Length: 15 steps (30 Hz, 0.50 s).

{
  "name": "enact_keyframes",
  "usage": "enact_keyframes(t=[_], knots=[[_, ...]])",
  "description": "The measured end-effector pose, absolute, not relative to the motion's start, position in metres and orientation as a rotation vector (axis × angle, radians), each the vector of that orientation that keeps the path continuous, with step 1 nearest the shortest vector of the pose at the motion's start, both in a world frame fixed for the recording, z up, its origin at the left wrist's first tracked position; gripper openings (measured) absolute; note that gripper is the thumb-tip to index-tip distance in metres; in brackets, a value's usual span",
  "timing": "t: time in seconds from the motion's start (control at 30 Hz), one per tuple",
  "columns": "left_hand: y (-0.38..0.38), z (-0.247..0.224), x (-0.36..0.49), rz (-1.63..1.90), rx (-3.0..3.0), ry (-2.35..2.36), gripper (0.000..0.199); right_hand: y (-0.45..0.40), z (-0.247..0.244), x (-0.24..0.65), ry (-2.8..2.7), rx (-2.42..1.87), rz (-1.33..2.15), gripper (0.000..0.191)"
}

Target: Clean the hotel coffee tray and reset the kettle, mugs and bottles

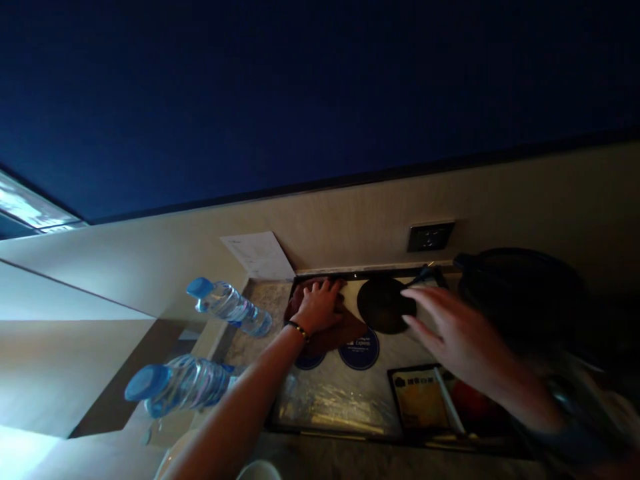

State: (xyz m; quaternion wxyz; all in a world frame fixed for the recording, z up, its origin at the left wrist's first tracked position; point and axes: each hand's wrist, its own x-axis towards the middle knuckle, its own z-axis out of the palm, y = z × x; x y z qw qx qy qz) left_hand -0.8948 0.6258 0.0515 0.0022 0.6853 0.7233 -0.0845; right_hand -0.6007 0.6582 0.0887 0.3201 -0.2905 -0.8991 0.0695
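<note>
My left hand [320,308] lies with fingers spread on a brown, crumpled, cloth-like piece [330,337] at the tray's left end. Part of that piece is hidden under the palm. Just right of it is a black round disc [383,305], which looks like a kettle base. My right hand [450,333] is at the disc's right edge, thumb and fingers apart. Whether the fingertips touch the disc I cannot tell. Two dark blue round coasters, one [360,350] with white lettering, lie below the brown piece. A dark kettle-like vessel [520,293] stands in shadow at the right.
Two water bottles, one farther [230,307] and one nearer [183,387], stand left. A white card [260,255] leans on the wall beside a black socket [431,237]. Plastic-wrapped items [340,407] and a black box of packets [423,407] lie in front. A cup [259,471] shows below.
</note>
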Motion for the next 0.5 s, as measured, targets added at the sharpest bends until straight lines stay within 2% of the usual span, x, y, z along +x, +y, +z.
enact_keyframes(t=[0.1, 0.2, 0.3, 0.4, 0.5], knots=[[0.618, 0.050, -0.891, -0.304, 2.147, 2.220, 0.070, 0.688, 0.061, -0.659, -2.766, -0.949, 0.211, 0.053], [0.603, 0.056, -0.878, -0.298, 2.301, 2.076, 0.050, 0.718, 0.041, -0.683, -2.908, -1.076, 0.223, 0.057], [0.593, 0.066, -0.867, -0.283, 2.351, 1.953, 0.039, 0.736, 0.033, -0.683, -2.918, -1.137, 0.216, 0.060], [0.600, 0.078, -0.873, -0.275, 2.108, 2.166, 0.030, 0.742, 0.033, -0.678, -2.936, -1.274, 0.202, 0.066], [0.626, 0.079, -0.888, -0.304, 1.737, 2.495, 0.031, 0.742, 0.036, -0.676, -2.984, -1.336, 0.165, 0.070]])
